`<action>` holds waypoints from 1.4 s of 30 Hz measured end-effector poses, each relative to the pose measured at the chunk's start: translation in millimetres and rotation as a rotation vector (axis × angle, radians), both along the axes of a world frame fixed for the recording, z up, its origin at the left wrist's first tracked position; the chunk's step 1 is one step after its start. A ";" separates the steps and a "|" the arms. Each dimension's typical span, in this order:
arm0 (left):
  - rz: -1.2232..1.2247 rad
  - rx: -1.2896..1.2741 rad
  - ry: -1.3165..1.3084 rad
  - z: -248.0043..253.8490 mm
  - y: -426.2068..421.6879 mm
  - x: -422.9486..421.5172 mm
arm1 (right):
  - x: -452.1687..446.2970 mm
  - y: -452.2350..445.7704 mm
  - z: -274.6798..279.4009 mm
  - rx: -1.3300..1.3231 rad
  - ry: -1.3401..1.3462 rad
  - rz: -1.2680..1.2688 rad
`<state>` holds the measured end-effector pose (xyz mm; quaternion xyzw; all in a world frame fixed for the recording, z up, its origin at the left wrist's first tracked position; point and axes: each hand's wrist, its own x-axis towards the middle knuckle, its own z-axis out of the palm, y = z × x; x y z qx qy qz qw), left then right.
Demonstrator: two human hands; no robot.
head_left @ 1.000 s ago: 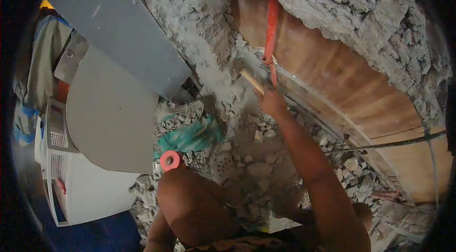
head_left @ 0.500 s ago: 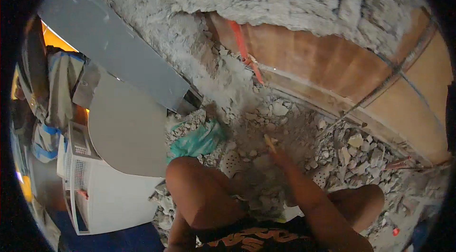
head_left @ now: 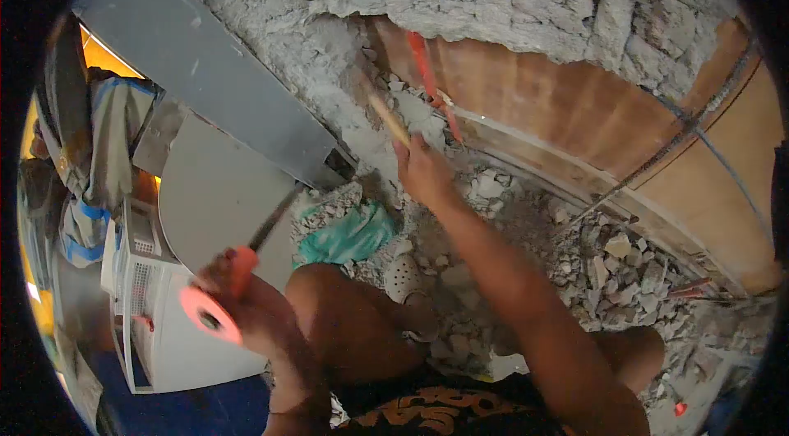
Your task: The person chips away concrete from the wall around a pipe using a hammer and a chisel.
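Note:
My left hand (head_left: 256,314) is wrapped round the orange grip of a chisel (head_left: 273,221) with a wide round hand guard. The dark steel shaft points up and away, in front of the grey panel. Farther up, my right hand (head_left: 423,166) grips a light wooden handle (head_left: 386,117). This handle's far end is blurred against the broken concrete wall (head_left: 320,58), so I cannot tell what head it has or whether it touches. Between the two arms a green plastic bag (head_left: 349,235) lies among rubble.
Broken concrete rubble (head_left: 625,259) covers the floor around my legs and clog (head_left: 403,278). Crossed steel bars (head_left: 686,119) run before a brown wooden board (head_left: 526,99). A grey panel (head_left: 222,74) slants at left, above a white plastic piece (head_left: 197,337). An orange strap (head_left: 426,70) hangs in the wall opening.
My left hand has come up into view holding the chisel. My right hand has moved up and left from the rubble toward the wall, still gripping the wooden handle.

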<state>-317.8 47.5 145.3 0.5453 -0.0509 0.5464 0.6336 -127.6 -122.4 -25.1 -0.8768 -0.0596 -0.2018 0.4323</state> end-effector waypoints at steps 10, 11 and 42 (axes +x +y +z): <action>-0.348 0.272 0.377 -55.4 -56.9 -48.9 | 94.7 -15.0 -97.5 -0.111 0.240 -0.044; -0.354 0.268 0.400 -56.6 -57.6 -49.2 | 96.3 -14.5 -97.6 -0.102 0.281 -0.059; -0.404 0.181 0.677 -74.2 -76.1 -31.9 | 75.8 1.4 -36.6 0.232 0.190 0.004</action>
